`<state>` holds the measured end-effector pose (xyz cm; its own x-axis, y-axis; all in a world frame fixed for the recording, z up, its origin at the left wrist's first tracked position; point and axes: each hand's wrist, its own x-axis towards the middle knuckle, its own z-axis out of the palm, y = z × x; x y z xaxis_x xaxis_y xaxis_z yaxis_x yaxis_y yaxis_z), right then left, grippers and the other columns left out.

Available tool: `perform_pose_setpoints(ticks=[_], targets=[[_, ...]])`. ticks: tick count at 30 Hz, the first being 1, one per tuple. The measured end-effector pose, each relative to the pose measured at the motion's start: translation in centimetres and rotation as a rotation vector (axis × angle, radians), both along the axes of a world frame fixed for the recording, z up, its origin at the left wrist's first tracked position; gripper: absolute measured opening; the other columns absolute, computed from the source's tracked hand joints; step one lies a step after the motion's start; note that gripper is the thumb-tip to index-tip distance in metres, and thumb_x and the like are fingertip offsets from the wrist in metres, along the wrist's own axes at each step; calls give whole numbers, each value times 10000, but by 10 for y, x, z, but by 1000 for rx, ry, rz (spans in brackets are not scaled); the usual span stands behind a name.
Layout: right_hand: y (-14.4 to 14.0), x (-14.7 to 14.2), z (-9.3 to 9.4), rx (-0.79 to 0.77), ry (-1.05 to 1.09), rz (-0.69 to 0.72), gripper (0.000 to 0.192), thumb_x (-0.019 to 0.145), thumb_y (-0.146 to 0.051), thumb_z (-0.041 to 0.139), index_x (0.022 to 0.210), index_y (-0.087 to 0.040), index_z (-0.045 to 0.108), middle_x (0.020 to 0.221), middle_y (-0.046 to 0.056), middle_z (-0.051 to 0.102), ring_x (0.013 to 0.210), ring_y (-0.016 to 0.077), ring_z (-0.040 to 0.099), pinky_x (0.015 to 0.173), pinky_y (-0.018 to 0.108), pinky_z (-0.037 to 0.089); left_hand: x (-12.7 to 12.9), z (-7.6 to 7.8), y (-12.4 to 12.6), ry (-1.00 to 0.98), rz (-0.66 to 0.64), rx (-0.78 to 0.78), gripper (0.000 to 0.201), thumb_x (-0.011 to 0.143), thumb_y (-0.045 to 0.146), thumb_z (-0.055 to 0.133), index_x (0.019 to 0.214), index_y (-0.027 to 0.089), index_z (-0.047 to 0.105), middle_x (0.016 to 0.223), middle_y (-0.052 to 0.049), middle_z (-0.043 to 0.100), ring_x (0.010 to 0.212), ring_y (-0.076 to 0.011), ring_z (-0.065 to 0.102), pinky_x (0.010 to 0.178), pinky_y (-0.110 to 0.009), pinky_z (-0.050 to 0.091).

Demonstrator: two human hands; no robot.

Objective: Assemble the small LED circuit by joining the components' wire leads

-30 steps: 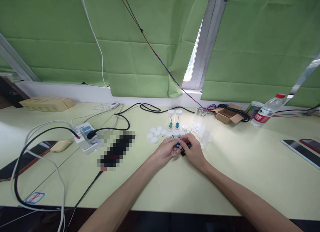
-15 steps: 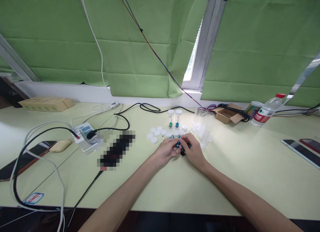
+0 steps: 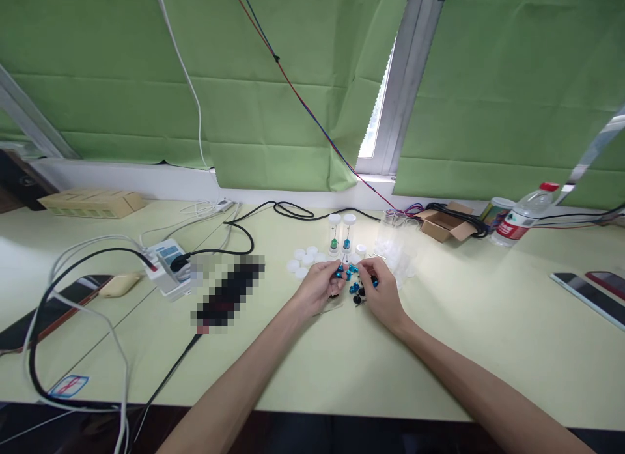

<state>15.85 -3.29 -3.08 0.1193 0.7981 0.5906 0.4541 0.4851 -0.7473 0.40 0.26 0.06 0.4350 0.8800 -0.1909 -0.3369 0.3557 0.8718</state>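
My left hand (image 3: pixel 318 286) is closed, its thumb and fingers pinching a small shiny blue part (image 3: pixel 338 271) whose exact kind is too small to tell. Just right of it, small blue parts (image 3: pixel 354 288) and black round parts (image 3: pixel 357 299) lie in a loose pile on the table. Over the right side of this pile my right hand (image 3: pixel 383 290) is curled, fingertips down among the parts; what they grip is partly hidden. Behind the hands stand two clear tubes with white caps, one holding a green piece (image 3: pixel 334 243), the other a blue piece (image 3: pixel 346 243).
Several white caps (image 3: pixel 301 260) lie left of the tubes, and clear empty tubes (image 3: pixel 403 255) lie to the right. Farther out are an open cardboard box (image 3: pixel 442 226), a water bottle (image 3: pixel 520 219), a power strip (image 3: pixel 168 265) with cables, and phones (image 3: pixel 593 297).
My hands were together over the blue parts and have drawn apart. The left went slightly left with a blue part, the right slightly right, uncovering the pile between them.
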Motion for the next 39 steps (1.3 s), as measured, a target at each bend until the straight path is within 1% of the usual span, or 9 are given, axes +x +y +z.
perform_pose_setpoints(ticks=[3, 6, 9, 12, 17, 21, 27, 32, 39], targets=[[1, 0, -1, 5, -50, 2, 145, 962, -289, 490, 891, -207, 587, 830, 36, 569, 772, 190, 553, 725, 342, 467, -1, 2, 0, 38, 50, 11, 185, 830, 271, 625, 769, 97, 624, 624, -12, 554, 437, -48, 447, 406, -175, 304], [2, 0, -4, 8, -117, 49, 111, 941, -265, 514, 886, -213, 595, 833, 46, 589, 788, 205, 567, 726, 356, 476, -2, 4, 1, 46, 89, 26, 191, 818, 282, 640, 761, 101, 615, 630, -16, 558, 444, -55, 458, 407, -180, 308], [3, 1, -8, 10, -196, 102, 82, 919, -237, 532, 902, -220, 610, 874, 59, 622, 851, 228, 578, 774, 385, 484, -4, 7, 2, 32, 113, 32, 204, 805, 294, 657, 752, 102, 612, 632, -18, 555, 447, -53, 450, 408, -178, 306], [4, 1, -11, 4, -268, 112, 83, 900, -204, 543, 928, -225, 618, 912, 65, 634, 909, 245, 570, 823, 413, 475, -7, 9, 3, 37, 131, 41, 206, 805, 297, 655, 744, 106, 606, 629, -14, 546, 449, -48, 440, 407, -175, 298], [3, 1, -13, -27, -343, 105, 172, 871, -188, 570, 1031, -228, 617, 1008, 87, 634, 991, 275, 553, 890, 463, 453, -9, 9, 5, 28, 154, 54, 196, 801, 296, 656, 759, 112, 606, 636, -11, 549, 457, -48, 441, 412, -176, 308], [2, 2, -13, -42, -399, 140, 271, 878, -186, 559, 1142, -234, 594, 1102, 91, 648, 1026, 285, 543, 926, 496, 422, -9, 9, 5, 30, 165, 46, 197, 804, 294, 650, 757, 109, 603, 629, -7, 545, 454, -48, 443, 415, -176, 314], [2, 2, -15, -86, -486, 167, 398, 895, -199, 533, 1291, -241, 524, 1127, 96, 655, 1040, 292, 532, 937, 507, 400, -9, 10, 5, 43, 173, 41, 171, 808, 271, 625, 753, 111, 601, 628, -8, 546, 455, -50, 443, 416, -177, 308], [2, 3, -16, -90, -491, 122, 391, 896, -205, 533, 1285, -243, 530, 1124, 96, 650, 1046, 295, 531, 929, 499, 408, -12, 10, 7, 53, 182, 53, 188, 792, 297, 637, 762, 114, 606, 636, -4, 545, 458, -51, 441, 425, -183, 307], [2, 2, -13, -61, -491, 85, 296, 900, -216, 548, 1192, -249, 589, 1116, 99, 644, 1053, 305, 537, 900, 487, 420, -17, 13, 10, 44, 193, 52, 178, 801, 273, 636, 744, 107, 606, 619, -7, 536, 461, -55, 449, 421, -187, 301]])
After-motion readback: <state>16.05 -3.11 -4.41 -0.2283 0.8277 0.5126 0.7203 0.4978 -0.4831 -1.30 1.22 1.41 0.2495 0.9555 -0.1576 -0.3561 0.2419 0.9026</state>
